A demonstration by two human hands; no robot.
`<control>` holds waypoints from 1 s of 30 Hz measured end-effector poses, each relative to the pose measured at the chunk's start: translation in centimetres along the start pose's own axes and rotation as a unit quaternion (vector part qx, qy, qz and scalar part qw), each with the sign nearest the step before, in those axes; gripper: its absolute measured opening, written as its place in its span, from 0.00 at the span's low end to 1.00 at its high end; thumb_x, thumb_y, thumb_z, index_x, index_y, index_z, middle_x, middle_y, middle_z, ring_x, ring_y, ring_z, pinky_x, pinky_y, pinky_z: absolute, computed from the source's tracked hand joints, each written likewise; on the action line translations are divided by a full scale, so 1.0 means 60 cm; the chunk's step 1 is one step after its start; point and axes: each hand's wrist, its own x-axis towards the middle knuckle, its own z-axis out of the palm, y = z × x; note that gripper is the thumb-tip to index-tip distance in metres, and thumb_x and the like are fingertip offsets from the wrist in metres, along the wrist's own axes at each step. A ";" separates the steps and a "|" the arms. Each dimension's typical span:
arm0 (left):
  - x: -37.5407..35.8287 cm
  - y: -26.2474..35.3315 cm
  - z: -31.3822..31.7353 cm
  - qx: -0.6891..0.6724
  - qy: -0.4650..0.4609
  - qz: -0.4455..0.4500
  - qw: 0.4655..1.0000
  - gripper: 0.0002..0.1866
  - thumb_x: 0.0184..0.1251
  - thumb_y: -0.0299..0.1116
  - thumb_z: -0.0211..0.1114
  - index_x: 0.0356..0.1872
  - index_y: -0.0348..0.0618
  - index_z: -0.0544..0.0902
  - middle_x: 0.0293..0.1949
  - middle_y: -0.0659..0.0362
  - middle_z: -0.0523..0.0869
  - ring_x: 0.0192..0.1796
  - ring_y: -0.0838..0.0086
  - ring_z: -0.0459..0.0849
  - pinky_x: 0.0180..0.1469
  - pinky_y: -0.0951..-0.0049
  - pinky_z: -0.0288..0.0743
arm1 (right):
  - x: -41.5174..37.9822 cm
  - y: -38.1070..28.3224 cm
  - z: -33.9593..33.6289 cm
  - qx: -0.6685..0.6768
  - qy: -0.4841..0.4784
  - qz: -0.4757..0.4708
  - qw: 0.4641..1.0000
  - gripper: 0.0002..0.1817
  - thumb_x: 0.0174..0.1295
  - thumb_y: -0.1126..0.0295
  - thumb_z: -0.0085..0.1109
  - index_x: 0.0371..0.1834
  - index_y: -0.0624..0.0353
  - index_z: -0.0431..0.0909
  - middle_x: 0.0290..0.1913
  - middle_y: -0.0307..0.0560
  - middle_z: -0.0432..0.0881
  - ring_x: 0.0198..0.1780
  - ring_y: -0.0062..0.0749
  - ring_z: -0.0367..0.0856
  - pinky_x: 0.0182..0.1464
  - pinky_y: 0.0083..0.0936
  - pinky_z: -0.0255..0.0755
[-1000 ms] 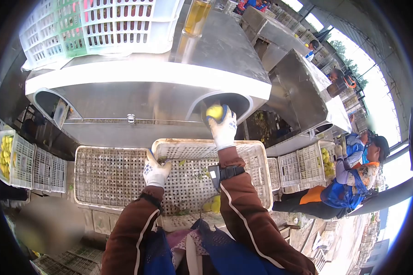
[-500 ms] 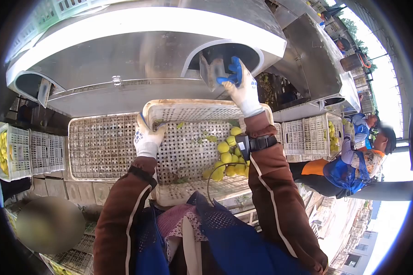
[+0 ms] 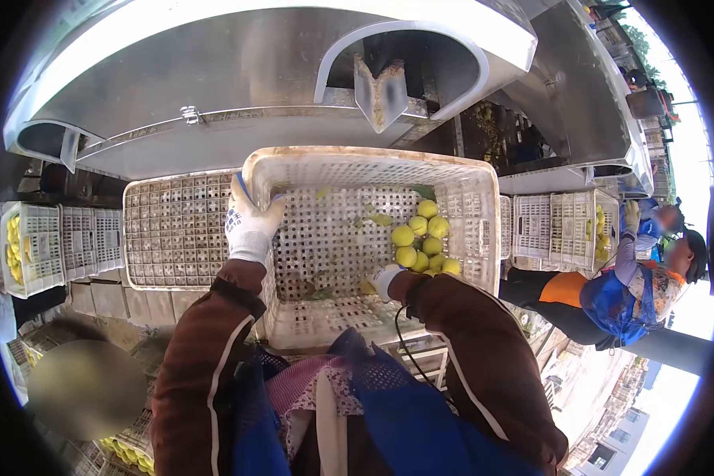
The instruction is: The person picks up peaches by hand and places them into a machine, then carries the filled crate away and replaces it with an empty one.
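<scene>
A white plastic crate (image 3: 373, 156) with slotted walls stands in front of me, tilted towards me. Several round yellow-green fruits (image 3: 419, 226) lie at its right end, with a few leaves (image 3: 379, 219) on the perforated floor. My left hand (image 3: 251, 226), in a white glove with blue on it, is wrapped over the crate's left rim. Inside the crate at the near side, my right hand (image 3: 385, 281) reaches down just left of the fruits. Its fingers are mostly hidden, so any hold on a fruit cannot be made out.
A metal machine (image 3: 238, 87) with a rounded opening and a V-shaped chute (image 3: 379, 91) stands beyond the crate. Another crate (image 3: 178, 230) lies to the left. Stacked fruit crates (image 3: 36, 246) stand farther left, others (image 3: 563, 226) at right beside a co-worker (image 3: 623, 293).
My right hand has come down from the chute opening into the crate, beside the fruits. My left hand stays on the rim. The view has shifted slightly.
</scene>
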 end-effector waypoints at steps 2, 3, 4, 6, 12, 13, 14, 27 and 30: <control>-0.001 -0.004 -0.002 -0.009 -0.007 0.002 1.000 0.53 0.45 0.47 0.71 0.70 0.34 0.53 0.61 0.37 0.70 0.61 0.48 0.74 0.60 0.59 0.70 | -0.013 0.008 -0.017 0.037 -0.039 -0.005 0.999 0.26 0.48 0.66 0.64 0.55 0.55 0.75 0.46 0.57 0.83 0.49 0.51 0.82 0.47 0.42 0.75; -0.004 0.007 -0.012 -0.003 -0.024 -0.016 1.000 0.53 0.45 0.48 0.71 0.71 0.35 0.53 0.61 0.37 0.69 0.61 0.48 0.73 0.60 0.59 0.70 | -0.046 0.002 -0.046 0.067 -0.014 -0.019 0.997 0.27 0.48 0.66 0.65 0.55 0.55 0.75 0.49 0.58 0.82 0.52 0.50 0.81 0.50 0.41 0.75; -0.004 0.000 -0.007 -0.002 -0.011 -0.001 1.000 0.53 0.45 0.48 0.71 0.71 0.37 0.53 0.61 0.37 0.69 0.61 0.48 0.73 0.60 0.58 0.71 | -0.069 -0.001 -0.075 0.071 0.003 0.007 0.997 0.29 0.47 0.64 0.65 0.57 0.55 0.74 0.49 0.58 0.81 0.52 0.50 0.80 0.51 0.41 0.74; -0.006 0.003 -0.012 0.005 -0.022 -0.010 1.000 0.54 0.45 0.49 0.70 0.71 0.38 0.52 0.62 0.38 0.69 0.61 0.48 0.74 0.59 0.58 0.72 | -0.114 -0.006 -0.131 0.087 0.041 0.062 0.993 0.33 0.46 0.60 0.66 0.60 0.53 0.70 0.49 0.58 0.80 0.52 0.52 0.79 0.52 0.42 0.74; -0.004 -0.012 0.000 -0.003 -0.013 0.001 1.000 0.54 0.45 0.51 0.70 0.72 0.38 0.52 0.61 0.39 0.70 0.59 0.49 0.76 0.58 0.58 0.72 | -0.289 -0.025 -0.404 0.173 0.620 0.016 0.765 0.34 0.43 0.61 0.71 0.57 0.55 0.70 0.52 0.56 0.74 0.55 0.54 0.74 0.55 0.41 0.71; -0.007 0.001 -0.013 0.008 -0.031 -0.013 0.999 0.54 0.46 0.51 0.70 0.72 0.38 0.52 0.60 0.39 0.71 0.58 0.49 0.76 0.58 0.58 0.72 | -0.296 -0.027 -0.441 0.105 0.707 0.019 0.699 0.35 0.43 0.61 0.72 0.57 0.54 0.70 0.53 0.57 0.74 0.54 0.55 0.74 0.54 0.42 0.71; -0.008 0.001 -0.014 0.009 -0.032 -0.013 0.999 0.53 0.46 0.50 0.70 0.72 0.38 0.52 0.60 0.39 0.71 0.58 0.50 0.76 0.58 0.58 0.72 | -0.299 -0.031 -0.472 0.077 0.740 0.068 0.665 0.35 0.44 0.60 0.72 0.58 0.54 0.70 0.54 0.58 0.73 0.53 0.56 0.74 0.54 0.43 0.71; -0.006 0.006 -0.016 0.012 -0.040 -0.020 0.999 0.54 0.47 0.48 0.69 0.72 0.39 0.50 0.61 0.40 0.71 0.59 0.50 0.76 0.59 0.58 0.72 | -0.154 0.022 -0.515 0.173 0.707 0.283 0.624 0.49 0.40 0.55 0.76 0.68 0.57 0.62 0.60 0.72 0.68 0.61 0.61 0.68 0.62 0.45 0.65; -0.009 0.002 -0.015 0.001 -0.037 -0.016 0.999 0.54 0.47 0.49 0.70 0.73 0.38 0.50 0.61 0.39 0.71 0.59 0.49 0.75 0.59 0.57 0.72 | -0.151 0.014 -0.516 0.213 0.722 0.279 0.596 0.47 0.41 0.54 0.76 0.65 0.61 0.65 0.57 0.69 0.72 0.60 0.58 0.70 0.60 0.43 0.67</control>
